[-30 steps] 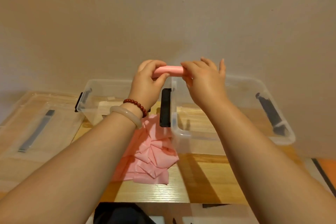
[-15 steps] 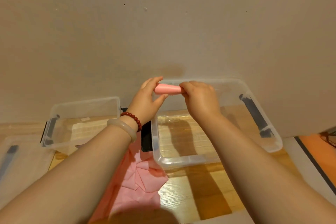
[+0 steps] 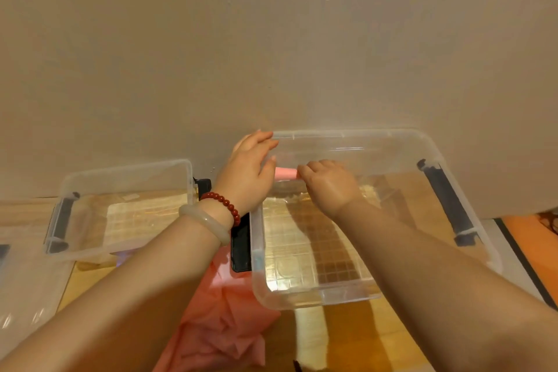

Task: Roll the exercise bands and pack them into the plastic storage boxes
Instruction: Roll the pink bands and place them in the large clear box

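A rolled pink exercise band (image 3: 286,173) lies horizontally inside the far left part of the right clear plastic box (image 3: 314,300). My right hand (image 3: 327,186) grips its right end with curled fingers. My left hand (image 3: 246,172) is at the box's far left corner, thumb touching the roll's left end, fingers extended over the rim. A heap of unrolled pink bands (image 3: 223,326) lies on the wooden table in front of the boxes, between my forearms.
A second clear box (image 3: 126,169) with black latches stands to the left, with nothing in it. A clear lid (image 3: 27,290) lies at the far left. A wall rises right behind the boxes. An orange mat (image 3: 540,248) lies on the floor at right.
Both hands have lowered the rolled band from above the box rim down into the right box. My left fingers have loosened and spread from around the roll.
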